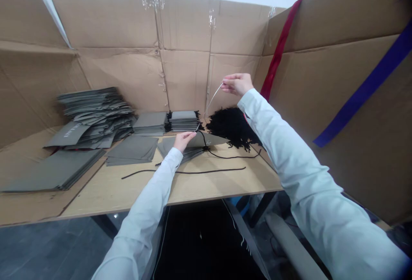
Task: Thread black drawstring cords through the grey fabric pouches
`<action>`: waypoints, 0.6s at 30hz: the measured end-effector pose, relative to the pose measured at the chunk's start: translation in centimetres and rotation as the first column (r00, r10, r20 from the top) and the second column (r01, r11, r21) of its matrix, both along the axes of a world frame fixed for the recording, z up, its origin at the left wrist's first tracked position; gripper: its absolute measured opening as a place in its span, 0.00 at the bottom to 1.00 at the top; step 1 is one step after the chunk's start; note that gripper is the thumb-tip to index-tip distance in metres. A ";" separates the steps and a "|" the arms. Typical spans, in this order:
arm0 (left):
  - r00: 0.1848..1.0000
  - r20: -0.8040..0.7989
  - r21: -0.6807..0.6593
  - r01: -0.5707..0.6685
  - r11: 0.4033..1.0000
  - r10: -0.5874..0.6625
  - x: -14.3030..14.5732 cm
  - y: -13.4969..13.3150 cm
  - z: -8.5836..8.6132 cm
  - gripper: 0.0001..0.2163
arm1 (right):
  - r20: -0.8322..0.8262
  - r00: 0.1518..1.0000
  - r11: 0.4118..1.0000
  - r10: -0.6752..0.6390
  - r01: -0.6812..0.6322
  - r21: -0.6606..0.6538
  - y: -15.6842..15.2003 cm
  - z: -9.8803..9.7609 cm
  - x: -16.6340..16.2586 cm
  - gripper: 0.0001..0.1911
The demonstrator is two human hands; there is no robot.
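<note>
My right hand [237,84] is raised above the table, its fingertips pinched on a thin whitish strand [215,94] that slants down toward my left hand. Closed at the fingertips, my left hand [184,141] grips the near edge of a flat grey piece [199,141] with a small white print, like a paper bag panel. A black cord [222,156] runs from beside my left fingertips over this piece and out to the right. Whether the strand joins the cord is too small to tell. Another black cord [212,171] lies loose along the table front, passing behind my left forearm.
Messy stacks of grey pieces [96,112] stand at the left, with a flat pile [54,170] before them. A neat stack with black cord ends [184,121] sits mid-back, beside a heap of black cords [231,125]. Cardboard walls [183,26] enclose the table [206,190].
</note>
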State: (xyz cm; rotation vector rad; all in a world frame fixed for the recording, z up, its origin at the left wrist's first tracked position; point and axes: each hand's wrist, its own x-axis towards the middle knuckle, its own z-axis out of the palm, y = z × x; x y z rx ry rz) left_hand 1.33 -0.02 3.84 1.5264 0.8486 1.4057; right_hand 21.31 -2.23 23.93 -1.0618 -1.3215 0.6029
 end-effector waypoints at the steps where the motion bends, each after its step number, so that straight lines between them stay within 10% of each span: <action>1: 1.000 -0.002 0.012 0.000 1.000 0.000 0.0 0.1 -0.1 0.14 | -0.025 1.000 1.000 0.000 0.000 -0.014 0.2 0.2 -0.4 0.04; 18: 1.000 -0.002 0.077 -0.018 0.997 0.018 -0.6 0.1 -0.2 0.18 | 0.048 0.997 0.995 -0.067 0.071 -0.067 1.2 2.4 -5.1 0.06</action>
